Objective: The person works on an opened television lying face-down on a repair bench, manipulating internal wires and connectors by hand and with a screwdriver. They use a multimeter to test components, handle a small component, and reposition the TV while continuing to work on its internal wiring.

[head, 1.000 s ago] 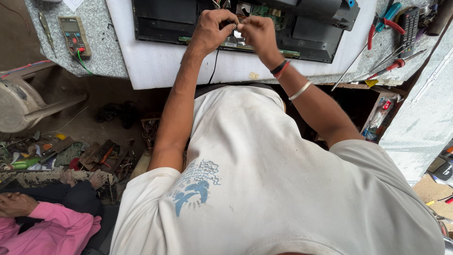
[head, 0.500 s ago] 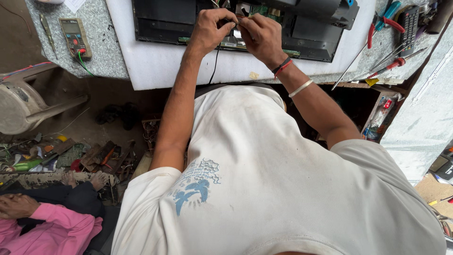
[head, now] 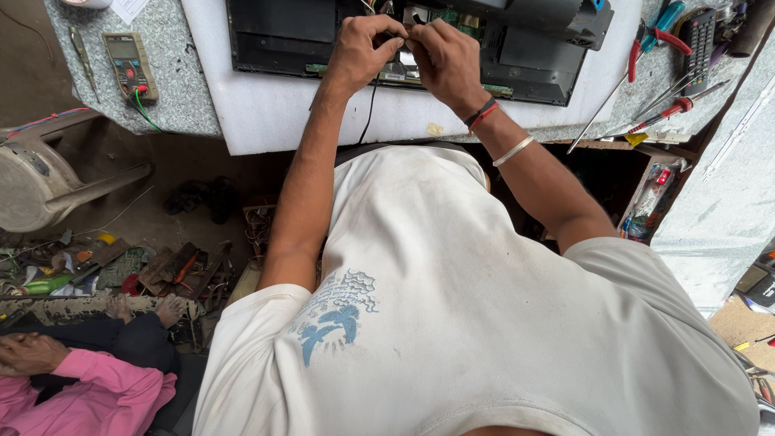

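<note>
Between both hands' [head: 408, 52] grips, small connector [head: 414, 34]

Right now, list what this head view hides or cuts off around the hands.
- What the left hand and right hand pinch: covered by their own fingers.
- Open black device: its far part is cut off by the top edge.
- Green circuit board: mostly behind the hands.
- Multimeter display: too small to read.
- Seated person in the pink sleeve: cut by the bottom-left corner.
</note>
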Tool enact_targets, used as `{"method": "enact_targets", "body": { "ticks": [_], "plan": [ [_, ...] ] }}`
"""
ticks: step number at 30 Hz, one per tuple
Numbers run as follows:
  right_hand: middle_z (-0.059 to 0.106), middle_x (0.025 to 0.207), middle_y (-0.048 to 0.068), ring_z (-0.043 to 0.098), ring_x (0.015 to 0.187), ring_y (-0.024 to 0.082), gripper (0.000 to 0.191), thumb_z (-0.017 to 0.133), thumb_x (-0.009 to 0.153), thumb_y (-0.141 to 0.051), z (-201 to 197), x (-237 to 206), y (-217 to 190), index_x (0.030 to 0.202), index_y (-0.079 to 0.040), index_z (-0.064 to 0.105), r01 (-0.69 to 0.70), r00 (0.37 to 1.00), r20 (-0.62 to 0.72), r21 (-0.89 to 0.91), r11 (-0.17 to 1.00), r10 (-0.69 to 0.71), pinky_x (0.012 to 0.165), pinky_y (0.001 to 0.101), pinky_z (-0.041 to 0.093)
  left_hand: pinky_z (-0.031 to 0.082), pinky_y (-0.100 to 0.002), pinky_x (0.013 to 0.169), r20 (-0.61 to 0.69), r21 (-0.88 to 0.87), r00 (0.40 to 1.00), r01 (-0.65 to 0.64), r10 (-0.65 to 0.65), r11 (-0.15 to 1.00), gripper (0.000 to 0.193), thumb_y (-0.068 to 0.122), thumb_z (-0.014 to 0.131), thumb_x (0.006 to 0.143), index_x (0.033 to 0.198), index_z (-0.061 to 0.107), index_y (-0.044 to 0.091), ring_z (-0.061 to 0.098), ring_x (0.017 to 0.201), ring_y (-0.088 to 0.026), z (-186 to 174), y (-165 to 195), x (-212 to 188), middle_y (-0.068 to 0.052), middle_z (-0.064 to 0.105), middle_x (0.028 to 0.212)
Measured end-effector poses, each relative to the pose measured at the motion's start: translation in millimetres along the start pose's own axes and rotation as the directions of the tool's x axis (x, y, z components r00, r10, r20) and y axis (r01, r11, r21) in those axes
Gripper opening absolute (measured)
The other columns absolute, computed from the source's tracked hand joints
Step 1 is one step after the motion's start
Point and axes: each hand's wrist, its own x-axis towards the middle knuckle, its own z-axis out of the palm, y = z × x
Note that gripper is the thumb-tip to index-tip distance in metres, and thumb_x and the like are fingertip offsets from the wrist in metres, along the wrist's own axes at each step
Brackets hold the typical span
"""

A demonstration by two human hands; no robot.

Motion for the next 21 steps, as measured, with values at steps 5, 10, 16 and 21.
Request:
{"method": "enact_targets", "body": {
  "ticks": [5, 10, 16, 21],
  "plan": [
    [0.064, 0.083, 0.0, 0.055, 0.065, 0.007, 0.017, 0.067, 0.11, -0.023, 7.7, 0.9, 21.3, 0.109, -0.006, 0.07, -0.726, 0.533, 0.688, 0.67, -0.151, 0.492, 0.058, 0.0253, 0.045, 0.062, -0.023, 0.064, -0.045, -0.135, 0.999, 0.019, -0.026, 0.991, 0.013, 0.007, 0.077, 0.098, 0.109, 0.071, 0.004, 0.075, 0.074, -0.008, 6.8, -0.2, 2.9, -0.005, 0.078, 0.092],
    [0.074, 0.092, -0.003, 0.062, 0.069, 0.0, 0.03, 0.064, 0.102, -0.035, 15.4, -5.1, 12.5, 0.115, -0.007, 0.067, -0.637, 0.741, 0.334, 0.623, 0.453, 0.582, 0.049, 0.0177, 0.045, 0.058, -0.024, 0.062, -0.065, -0.312, 0.989, 0.106, -0.132, 0.944, 0.013, 0.0, 0.075, 0.097, 0.102, 0.062, 0.001, 0.072, 0.073, -0.008, 14.5, -2.2, 5.8, -0.006, 0.073, 0.085],
    [0.075, 0.087, 0.004, 0.063, 0.066, 0.005, 0.028, 0.074, 0.098, -0.025, 23.2, -0.3, 2.5, 0.112, 0.0, 0.076, -0.595, 0.768, 0.255, 0.623, 0.507, 0.587, 0.053, 0.022, 0.05, 0.053, -0.024, 0.06, -0.066, -0.33, 0.979, 0.162, -0.194, 0.93, 0.013, -0.002, 0.076, 0.091, 0.096, 0.065, -0.001, 0.064, 0.07, -0.006, 22.0, -6.3, 10.1, -0.003, 0.069, 0.079],
    [0.079, 0.086, 0.006, 0.072, 0.075, 0.007, 0.022, 0.075, 0.094, -0.021, 17.2, 1.6, 3.4, 0.099, 0.0, 0.078, -0.525, 0.813, 0.129, 0.583, 0.62, 0.567, 0.064, 0.0263, 0.061, 0.056, -0.025, 0.063, -0.098, -0.24, 0.976, 0.168, -0.196, 0.956, 0.006, 0.0, 0.072, 0.092, 0.097, 0.069, -0.001, 0.07, 0.072, -0.008, 28.6, -2.6, 11.3, -0.005, 0.075, 0.081]
  ]
}}
